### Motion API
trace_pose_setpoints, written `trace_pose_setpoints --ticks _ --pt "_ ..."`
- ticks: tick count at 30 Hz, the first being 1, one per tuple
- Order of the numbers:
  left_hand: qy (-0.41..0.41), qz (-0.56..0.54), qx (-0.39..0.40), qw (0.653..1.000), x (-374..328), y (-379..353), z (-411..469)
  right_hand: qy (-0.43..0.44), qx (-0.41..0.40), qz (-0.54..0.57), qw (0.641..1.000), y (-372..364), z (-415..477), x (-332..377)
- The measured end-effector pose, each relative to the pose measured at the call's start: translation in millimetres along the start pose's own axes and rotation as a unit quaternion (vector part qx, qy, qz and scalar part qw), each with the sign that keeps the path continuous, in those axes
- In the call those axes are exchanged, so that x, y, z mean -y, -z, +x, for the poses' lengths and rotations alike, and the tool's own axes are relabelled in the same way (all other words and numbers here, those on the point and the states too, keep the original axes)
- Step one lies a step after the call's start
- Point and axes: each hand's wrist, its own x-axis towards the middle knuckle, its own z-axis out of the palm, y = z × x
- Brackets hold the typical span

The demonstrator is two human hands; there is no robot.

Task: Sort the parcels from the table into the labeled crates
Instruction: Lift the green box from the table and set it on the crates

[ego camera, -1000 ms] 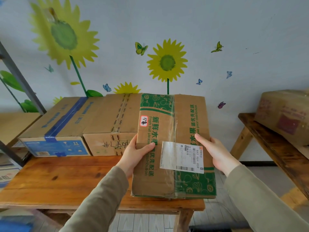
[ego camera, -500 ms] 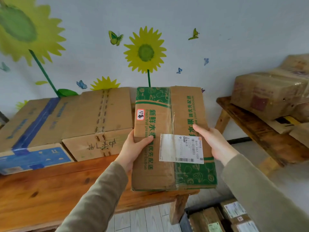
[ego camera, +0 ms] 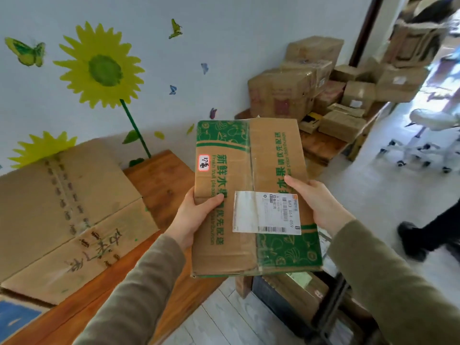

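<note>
A flat brown cardboard parcel (ego camera: 251, 170) with green fruit print, a white shipping label and a small red-edged sticker is held in the air past the right end of the wooden table (ego camera: 161, 185). My left hand (ego camera: 194, 215) grips its left edge, thumb on top. My right hand (ego camera: 316, 200) grips its right edge. Below the parcel, a dark crate (ego camera: 286, 302) holding boxes stands on the floor, mostly hidden by the parcel and my right sleeve.
A large brown box (ego camera: 64, 212) with handwriting lies on the table at left, a blue-printed box (ego camera: 15, 317) beside it. A second wooden bench (ego camera: 321, 145) at the right carries several stacked cardboard boxes (ego camera: 281, 93). A person's dark shoe (ego camera: 410, 240) and a wheeled stool (ego camera: 433, 135) are on the floor at right.
The view has swung to the right. The parcel, still held in both hands, has moved off the table's right end and now hangs over the crate on the floor.
</note>
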Motion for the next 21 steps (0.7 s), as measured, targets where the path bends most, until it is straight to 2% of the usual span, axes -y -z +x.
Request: trace_pose_setpoints --ticks 11,21 --pt "0.069 0.059 0.188 0.978 43 -118 -19 -0.047 -0.197 0.089 0.975 126 -96 -60" --pt "0.118 0.139 0.316 0.931 102 -238 -67 -0.039 -0.301 0.190 0.934 236 -188 -129"
